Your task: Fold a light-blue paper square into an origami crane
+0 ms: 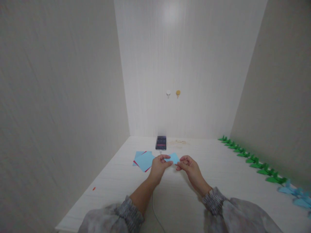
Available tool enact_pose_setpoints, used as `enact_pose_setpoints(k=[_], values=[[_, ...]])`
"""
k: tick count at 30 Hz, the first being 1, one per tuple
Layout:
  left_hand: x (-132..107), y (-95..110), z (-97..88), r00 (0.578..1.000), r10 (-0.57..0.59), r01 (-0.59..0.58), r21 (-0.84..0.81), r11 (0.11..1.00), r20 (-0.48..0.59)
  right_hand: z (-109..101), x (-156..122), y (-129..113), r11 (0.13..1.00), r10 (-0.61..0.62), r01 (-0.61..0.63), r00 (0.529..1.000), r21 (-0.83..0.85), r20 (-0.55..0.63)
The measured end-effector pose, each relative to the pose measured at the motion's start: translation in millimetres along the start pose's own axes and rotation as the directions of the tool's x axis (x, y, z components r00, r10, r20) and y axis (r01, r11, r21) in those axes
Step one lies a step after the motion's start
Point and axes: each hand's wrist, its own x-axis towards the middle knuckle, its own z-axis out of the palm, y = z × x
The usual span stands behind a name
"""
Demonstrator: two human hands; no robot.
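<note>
Between my two hands, above the white table, is a small folded piece of light blue paper (174, 158). My left hand (159, 165) pinches its left end between thumb and fingers. On the right side, my right hand (189, 165) has thumb and fingertips closed on the paper's edge. Behind and left of my left hand lies a stack of square paper sheets (143, 160), light blue with red edges showing; my left hand covers its right corner in this view.
A phone (161, 143) stands at the back, with a white cable (155, 210) running toward me. Green folded paper figures (252, 160) line the right wall, with light blue ones (289, 188) nearer. A small red piece (94, 188) lies left. Two hooks (178, 93) hang on the back wall.
</note>
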Motion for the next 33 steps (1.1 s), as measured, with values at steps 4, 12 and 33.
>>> enact_pose_setpoints(k=[4,12,33], values=[[-3.2,-0.1,2.3,0.999,0.009,-0.009,0.007,1.000,0.049,4.5,-2.4,-0.7,0.995,0.071,-0.074,0.996,0.060,0.048],[-3.4,-3.6,0.4,0.996,0.017,-0.021,0.041,0.999,0.091,0.8,0.0,5.0,0.998,0.041,-0.045,0.995,0.048,0.096],[-1.3,2.3,-8.5,0.994,-0.050,0.059,-0.092,0.994,0.095,-3.6,-3.3,-4.9,0.981,0.129,-0.158,0.965,0.110,0.230]])
